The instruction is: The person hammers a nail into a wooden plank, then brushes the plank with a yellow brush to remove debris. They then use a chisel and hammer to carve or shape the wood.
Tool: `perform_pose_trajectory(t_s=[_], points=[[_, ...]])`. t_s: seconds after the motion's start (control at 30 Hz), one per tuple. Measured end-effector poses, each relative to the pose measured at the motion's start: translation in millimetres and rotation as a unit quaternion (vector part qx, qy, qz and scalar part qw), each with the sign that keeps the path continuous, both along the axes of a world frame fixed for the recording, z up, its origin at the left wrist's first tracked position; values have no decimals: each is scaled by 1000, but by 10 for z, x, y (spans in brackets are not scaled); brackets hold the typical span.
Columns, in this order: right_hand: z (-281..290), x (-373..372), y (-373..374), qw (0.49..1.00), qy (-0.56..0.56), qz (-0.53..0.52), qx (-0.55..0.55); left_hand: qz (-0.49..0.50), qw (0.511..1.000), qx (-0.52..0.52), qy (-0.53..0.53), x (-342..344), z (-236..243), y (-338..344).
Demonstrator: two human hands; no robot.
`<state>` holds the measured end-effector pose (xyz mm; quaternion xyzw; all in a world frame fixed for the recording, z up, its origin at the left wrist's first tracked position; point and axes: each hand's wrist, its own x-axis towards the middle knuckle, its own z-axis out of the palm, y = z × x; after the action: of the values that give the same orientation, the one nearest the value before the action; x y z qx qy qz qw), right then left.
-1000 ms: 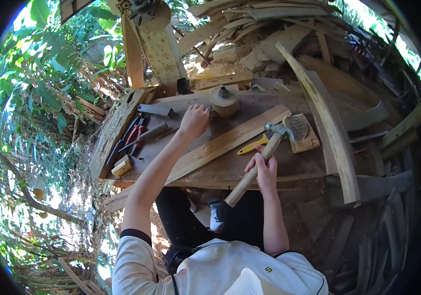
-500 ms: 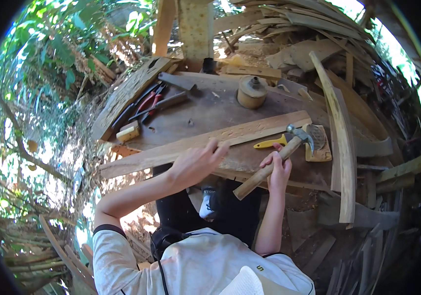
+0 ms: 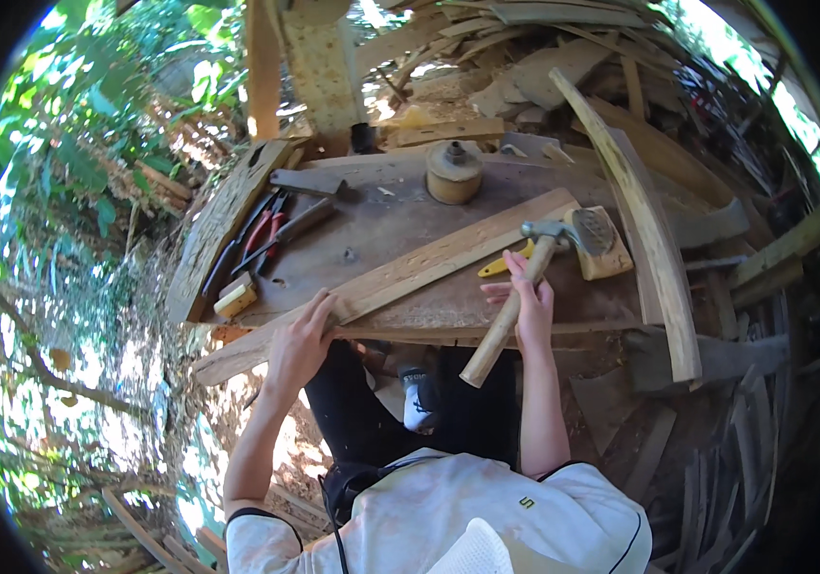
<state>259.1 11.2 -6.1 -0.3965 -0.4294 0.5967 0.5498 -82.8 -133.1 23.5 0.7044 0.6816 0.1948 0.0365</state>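
A long wooden plank [image 3: 429, 273] lies slantwise over the bench, its left end jutting past the edge. My left hand [image 3: 301, 346] grips that plank near its left end, with fingers over the top and the thumb by the near edge. In my right hand [image 3: 531, 304] is a claw hammer [image 3: 506, 330], held loosely by its wooden handle with some fingers stretched out. The metal head points up and away, above the plank's right end. Just behind the right fingers is a yellow-handled tool [image 3: 494, 271], partly covered by them.
The bench [image 3: 381, 225] also carries red-handled pliers [image 3: 259, 232], a saw-like metal tool [image 3: 305, 183], a small wood block [image 3: 236, 298], a round lidded container [image 3: 454, 172] and a wooden block with a dark top [image 3: 601, 244]. A long curved pole [image 3: 644, 220] leans at the right.
My left hand has moved left and nearer along the plank and taken hold of it. The right fingers have loosened around the hammer. The whole view has shifted a little.
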Motion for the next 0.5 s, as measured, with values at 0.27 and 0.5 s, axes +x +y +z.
perform_pose_trajectory(t_s=[0.27, 0.5], points=[[-90, -85, -32, 992, 2, -114, 45, 45, 999, 4, -7, -96, -23, 16], [-106, -45, -16, 994, 39, -99, 39, 82, 993, 87, 11, -210, -127, 99]])
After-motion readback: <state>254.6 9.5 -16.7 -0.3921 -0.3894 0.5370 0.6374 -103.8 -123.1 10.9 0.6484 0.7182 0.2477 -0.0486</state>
